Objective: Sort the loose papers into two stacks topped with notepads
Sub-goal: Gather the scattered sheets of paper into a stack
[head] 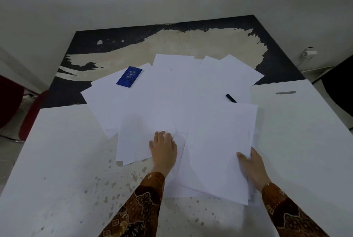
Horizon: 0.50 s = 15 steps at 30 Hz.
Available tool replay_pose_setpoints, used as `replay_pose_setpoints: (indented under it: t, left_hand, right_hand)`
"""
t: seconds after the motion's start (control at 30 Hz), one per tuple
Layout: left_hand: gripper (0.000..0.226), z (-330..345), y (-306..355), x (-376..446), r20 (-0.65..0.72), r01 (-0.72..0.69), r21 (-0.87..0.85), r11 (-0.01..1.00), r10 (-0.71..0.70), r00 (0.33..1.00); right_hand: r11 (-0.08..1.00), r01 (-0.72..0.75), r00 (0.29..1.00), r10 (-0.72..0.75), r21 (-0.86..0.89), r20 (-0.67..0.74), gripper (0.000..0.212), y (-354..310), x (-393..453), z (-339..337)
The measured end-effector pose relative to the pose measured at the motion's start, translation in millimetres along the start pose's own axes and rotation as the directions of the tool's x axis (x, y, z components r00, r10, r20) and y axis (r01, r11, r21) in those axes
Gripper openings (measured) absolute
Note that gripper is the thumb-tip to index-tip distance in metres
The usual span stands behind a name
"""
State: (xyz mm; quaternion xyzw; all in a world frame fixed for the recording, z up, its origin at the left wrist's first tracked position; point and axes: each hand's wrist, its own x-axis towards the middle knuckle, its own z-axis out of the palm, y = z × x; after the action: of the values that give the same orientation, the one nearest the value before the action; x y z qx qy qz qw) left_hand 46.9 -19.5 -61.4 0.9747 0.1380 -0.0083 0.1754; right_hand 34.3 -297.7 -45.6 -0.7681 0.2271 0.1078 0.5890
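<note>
Several loose white paper sheets (172, 91) lie spread and overlapping across the table. A blue spiral notepad (129, 77) rests on the sheets at the far left. My right hand (252, 168) grips the right edge of a white sheet (217, 150) near me, thumb on top and fingers underneath. My left hand (163, 148) lies flat, fingers apart, pressing on a small pile of sheets (133, 141) to the left of that sheet. A second notepad is not visible.
A black pen (231, 98) pokes out from under the papers at the right. The white table (57, 160) has speckled worn patches near me. Beyond it lies a dark worn tabletop (191, 45). A red chair (28, 114) stands at the left.
</note>
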Motion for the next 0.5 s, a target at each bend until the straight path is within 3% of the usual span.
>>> replay_pose_setpoints:
  t: [0.13, 0.23, 0.33, 0.43, 0.5]
  left_hand:
    - [0.008, -9, -1, -3, -0.041, -0.054, -0.221, 0.974, 0.046, 0.998]
    - [0.008, -30, 16, -14, -0.011, -0.062, -0.496, 0.866, 0.065, 0.998]
    - [0.009, -43, 43, -37, 0.015, -0.136, -0.615, 0.777, 0.184, 0.983]
    - [0.017, -31, 69, -70, 0.141, -0.204, -0.634, 0.746, 0.371, 0.918]
    - [0.021, -20, 82, -89, 0.276, -0.246, -0.604, 0.758, 0.488, 0.828]
  right_hand:
    - [1.0, 0.011, 1.0, -0.011, -0.005, -0.009, 0.022, -5, -2, 2]
    - [1.0, 0.008, 1.0, -0.008, -0.003, -0.013, 0.022, -5, -2, 4]
    - [0.999, -0.015, 1.0, 0.014, 0.036, 0.021, 0.024, -7, -1, 3]
    - [0.995, -0.056, 0.994, 0.048, 0.08, 0.101, 0.027, -6, -1, 7]
    - [0.985, -0.123, 0.984, 0.105, 0.119, 0.141, 0.05, -10, 0, 14]
